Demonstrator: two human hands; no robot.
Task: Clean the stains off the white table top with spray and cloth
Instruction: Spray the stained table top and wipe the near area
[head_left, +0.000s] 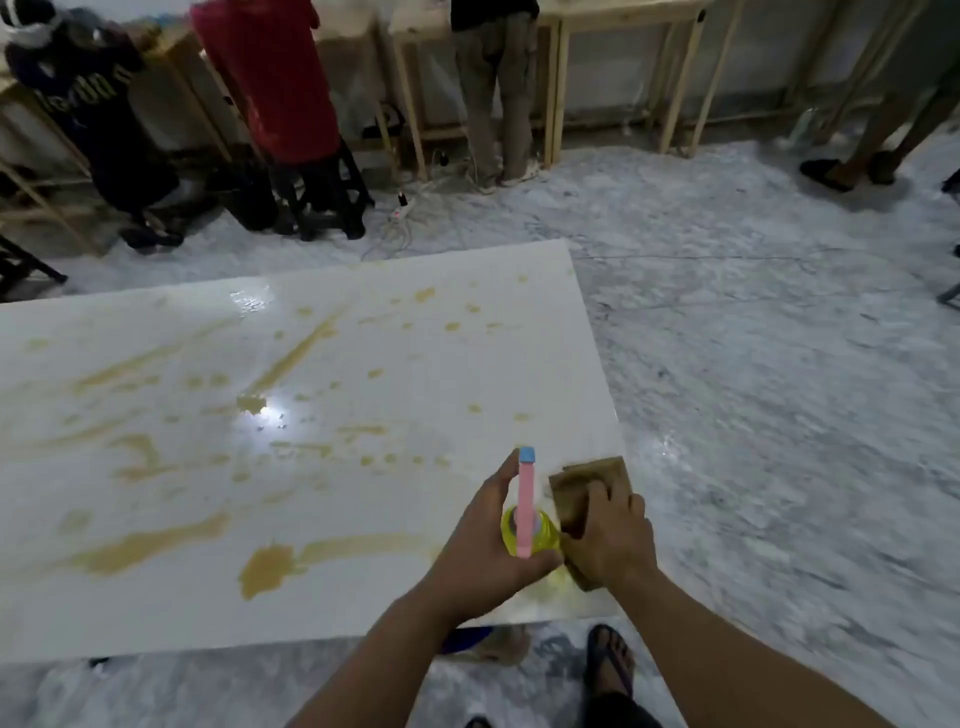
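The white table top (426, 374) is covered in yellow-brown stains, with a large blot (267, 569) near the front edge and streaks across the middle. Near the table's front right corner my left hand (485, 551) grips a spray bottle (530, 525) with a yellow body, a pink head and a blue nozzle pointing away from me. Right beside it my right hand (608, 540) presses down on a folded brown cloth (592, 480) that lies on the table by its right edge. The bottle's lower body is hidden by my fingers.
A marbled grey floor (779, 389) surrounds the table. Wooden benches (558, 78) line the far wall with several people standing at them, plus black stools (332, 202) and a power strip with cables (405, 210). My sandalled foot (610, 660) shows below the table's front edge.
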